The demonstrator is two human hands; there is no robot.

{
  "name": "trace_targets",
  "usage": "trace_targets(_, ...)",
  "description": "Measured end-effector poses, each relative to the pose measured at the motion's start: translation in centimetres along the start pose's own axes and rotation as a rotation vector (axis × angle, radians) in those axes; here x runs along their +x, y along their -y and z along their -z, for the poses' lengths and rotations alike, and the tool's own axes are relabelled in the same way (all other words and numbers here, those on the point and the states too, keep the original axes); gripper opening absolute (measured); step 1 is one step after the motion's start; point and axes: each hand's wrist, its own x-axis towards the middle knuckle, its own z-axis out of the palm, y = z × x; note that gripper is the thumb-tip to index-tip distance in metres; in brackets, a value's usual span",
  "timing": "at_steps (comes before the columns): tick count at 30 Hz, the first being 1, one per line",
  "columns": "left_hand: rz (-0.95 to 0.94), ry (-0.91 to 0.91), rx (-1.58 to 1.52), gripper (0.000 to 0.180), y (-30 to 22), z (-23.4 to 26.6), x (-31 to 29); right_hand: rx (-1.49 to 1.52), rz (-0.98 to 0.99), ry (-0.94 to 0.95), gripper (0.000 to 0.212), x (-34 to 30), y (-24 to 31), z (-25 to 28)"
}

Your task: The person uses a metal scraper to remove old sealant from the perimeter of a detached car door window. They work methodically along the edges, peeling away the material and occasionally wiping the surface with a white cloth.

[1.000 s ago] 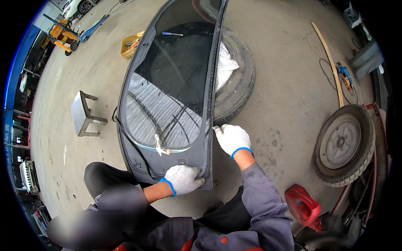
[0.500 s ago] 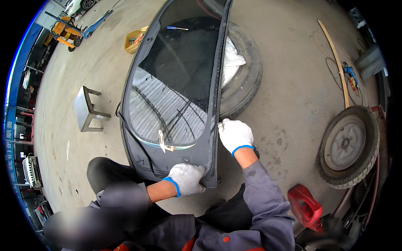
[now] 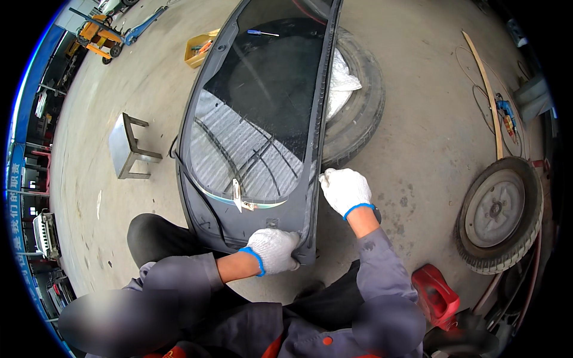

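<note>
A dark grey car tailgate (image 3: 206,221) with a window (image 3: 277,77) lies lengthwise in front of me. White knit gloves with blue cuffs cover both hands. My left hand (image 3: 274,249) is curled over the tailgate's near right corner, its fingertips hidden. At the long right edge, my right hand (image 3: 346,191) has its fingers closed; whatever is between them is hidden. A black cable (image 3: 206,203) runs along the near left side. Small white and brown pieces (image 3: 237,196) lie by the glass's near end, and a blue-handled screwdriver (image 3: 262,33) rests farther up.
Under the tailgate's right side lies a tyre (image 3: 364,128) with white sheeting (image 3: 343,80). A metal stool (image 3: 128,149) and a yellow bin (image 3: 194,52) are at left. At right are a wheel (image 3: 495,212), a wooden strip (image 3: 486,89) and a red jug (image 3: 436,295).
The whole view has shifted slightly, with the tailgate now a little farther right. Both hands keep about the same places on the tailgate.
</note>
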Motion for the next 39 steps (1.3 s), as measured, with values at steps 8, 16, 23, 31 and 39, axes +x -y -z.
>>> trace_targets(8,-0.009,-0.008,-0.004,0.049,0.0,0.0,0.1,-0.018,0.046,0.018,0.033,-0.4,-0.1,0.0)
trace_targets(16,0.003,-0.002,-0.001,0.049,0.0,0.2,0.0,-0.054,0.092,0.056,0.035,-1.2,-0.3,-0.3)
trace_targets(23,0.01,0.017,-0.01,0.049,-0.1,0.3,0.1,-0.08,0.124,0.059,0.034,-1.8,-0.5,-0.8)
trace_targets(31,0.028,0.041,-0.006,0.05,-0.3,0.4,0.2,-0.052,0.206,0.086,0.036,-3.3,-1.0,-1.3)
trace_targets(39,0.042,0.061,0.001,0.05,-0.3,0.5,0.4,-0.04,0.263,0.083,0.037,-4.0,-1.4,-1.9)
